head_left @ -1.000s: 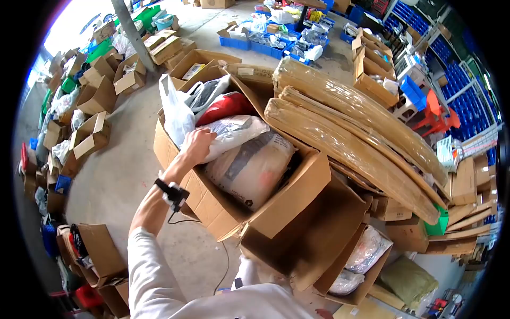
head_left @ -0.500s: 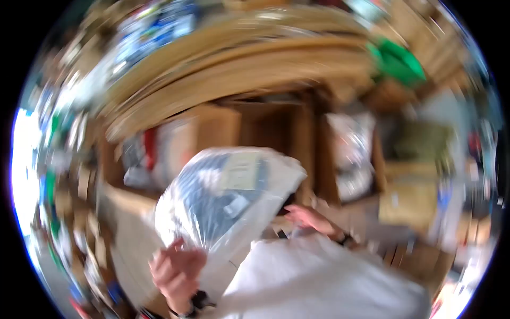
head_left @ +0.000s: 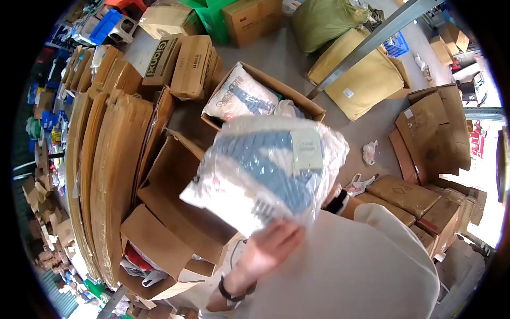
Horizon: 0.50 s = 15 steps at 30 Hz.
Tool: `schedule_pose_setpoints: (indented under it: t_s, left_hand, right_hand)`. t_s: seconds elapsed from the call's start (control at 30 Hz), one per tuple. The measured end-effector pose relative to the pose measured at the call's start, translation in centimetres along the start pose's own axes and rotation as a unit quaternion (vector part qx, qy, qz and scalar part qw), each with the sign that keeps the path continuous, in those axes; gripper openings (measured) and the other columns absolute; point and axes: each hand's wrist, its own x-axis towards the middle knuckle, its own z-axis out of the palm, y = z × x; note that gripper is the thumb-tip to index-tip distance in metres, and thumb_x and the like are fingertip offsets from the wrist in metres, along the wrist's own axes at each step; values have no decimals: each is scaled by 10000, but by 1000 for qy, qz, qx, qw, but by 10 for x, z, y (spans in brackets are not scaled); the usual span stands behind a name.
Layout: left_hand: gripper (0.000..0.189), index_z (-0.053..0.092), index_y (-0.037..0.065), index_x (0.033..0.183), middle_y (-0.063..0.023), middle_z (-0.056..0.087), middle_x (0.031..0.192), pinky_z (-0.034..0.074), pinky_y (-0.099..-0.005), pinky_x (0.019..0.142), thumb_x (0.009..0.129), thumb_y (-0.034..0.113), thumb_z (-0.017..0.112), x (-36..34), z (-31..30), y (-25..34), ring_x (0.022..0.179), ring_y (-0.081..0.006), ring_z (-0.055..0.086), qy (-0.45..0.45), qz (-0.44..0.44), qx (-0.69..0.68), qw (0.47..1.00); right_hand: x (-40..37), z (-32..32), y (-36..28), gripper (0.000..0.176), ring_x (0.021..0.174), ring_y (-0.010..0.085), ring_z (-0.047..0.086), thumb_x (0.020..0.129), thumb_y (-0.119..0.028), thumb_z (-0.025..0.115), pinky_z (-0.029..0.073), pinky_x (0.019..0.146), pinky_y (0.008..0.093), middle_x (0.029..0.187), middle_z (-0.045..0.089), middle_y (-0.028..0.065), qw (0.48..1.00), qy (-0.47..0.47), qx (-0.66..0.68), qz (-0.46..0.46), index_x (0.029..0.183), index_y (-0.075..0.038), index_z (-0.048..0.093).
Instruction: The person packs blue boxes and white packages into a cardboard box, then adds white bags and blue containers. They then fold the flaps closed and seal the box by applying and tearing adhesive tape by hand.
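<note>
In front of me is a puffy clear plastic bag (head_left: 223, 183) of folded blue and white fabric, with a pale label on its upper right part. My left hand (head_left: 273, 247) is closed on the bag's lower edge, the thumb and fingers pinching the plastic. At the bag's right side is my right hand (head_left: 333, 194), mostly hidden behind it, so its fingers do not show. Just beyond the bag, an open carton (head_left: 311, 105) holds similar plastic-wrapped fabric packs (head_left: 239, 95).
To the left stand tall flattened cartons (head_left: 114, 186) and an open box (head_left: 175, 175). A lower-left box (head_left: 156, 239) contains red and white items. Beyond are a green sack (head_left: 326, 24), a yellow package (head_left: 356, 74) and a slanting metal post (head_left: 377, 40). Brown cartons (head_left: 404, 196) lie at right.
My view has swung to the right and steadied. The bag is now closer and turned, its label towards the upper right. My right hand, seen apart from it before, is now behind its right side.
</note>
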Motion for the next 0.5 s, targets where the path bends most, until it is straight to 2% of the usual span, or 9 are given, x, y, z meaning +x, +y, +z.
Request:
schedule_pose_setpoints:
  t_s: [0.03,0.1,0.13,0.2,0.23,0.27,0.33,0.4,0.5]
  left_hand:
    - [356,699,49,1060,-56,645,1076,597,-315,677,712,-23,684,11,21,-20,959,-236,669,11,-10,-25,1000]
    - [366,700,48,1088,-93,658,1063,574,-359,833,729,-25,708,24,83,-74,998,-286,661,-6,-47,-44,998]
    - [382,663,54,1169,-124,620,1145,542,-378,907,789,50,702,34,96,-93,1086,-312,619,-75,-100,-83,989]
    - [414,627,41,1221,-161,593,1214,508,-419,954,831,157,701,12,147,-146,1139,-355,588,-186,-42,27,981]
    - [422,628,33,1225,-171,597,1213,500,-428,968,834,173,703,-5,162,-157,1143,-364,586,-282,-106,21,953]
    - [452,615,33,1252,-175,591,1229,491,-446,982,836,183,707,-11,162,-167,1164,-370,574,-297,-151,-22,943]
    - [513,588,33,1307,-182,580,1260,475,-482,1011,839,202,714,-21,148,-196,1205,-381,549,-322,-241,-110,909]
    - [575,526,44,1401,-231,522,1368,432,-509,1068,884,226,699,-12,127,-225,1288,-421,489,-199,-349,-59,914]
    - [666,448,116,1504,-300,373,1521,361,-539,1141,928,341,693,6,137,-314,1402,-485,364,-9,-377,30,926]
  right_hand:
    - [22,-19,-6,647,1126,294,654,955,-470,617,559,889,486,1285,639,176,999,37,15,-34,1432,-56,475]
    - [75,-56,-16,631,1106,291,664,949,-444,638,562,878,488,1266,648,174,990,106,37,-90,1417,-48,487]
    - [100,-77,-19,624,1096,290,669,945,-431,649,564,873,489,1256,653,173,983,142,37,-107,1409,-44,492]
    - [136,-121,-26,609,1075,287,679,939,-404,670,567,863,490,1236,662,171,970,208,-8,-125,1393,-35,503]
    - [147,-146,-28,602,1065,286,684,935,-391,680,569,858,491,1226,667,171,960,236,-103,-114,1385,-31,509]
    - [142,-161,-40,606,1057,324,677,918,-363,700,558,882,489,1196,667,179,867,266,-416,-62,1379,-22,506]
    - [127,-167,-56,613,1085,363,655,884,-331,729,537,935,471,1199,648,202,687,269,-671,-72,1370,-31,506]
    - [125,-142,-56,618,1159,363,622,854,-324,746,516,991,441,1267,610,230,689,271,-638,-213,1364,-66,513]
    - [142,-40,-96,715,1359,409,447,854,-363,744,402,1126,481,1446,480,235,624,180,-681,-339,1466,-123,464]
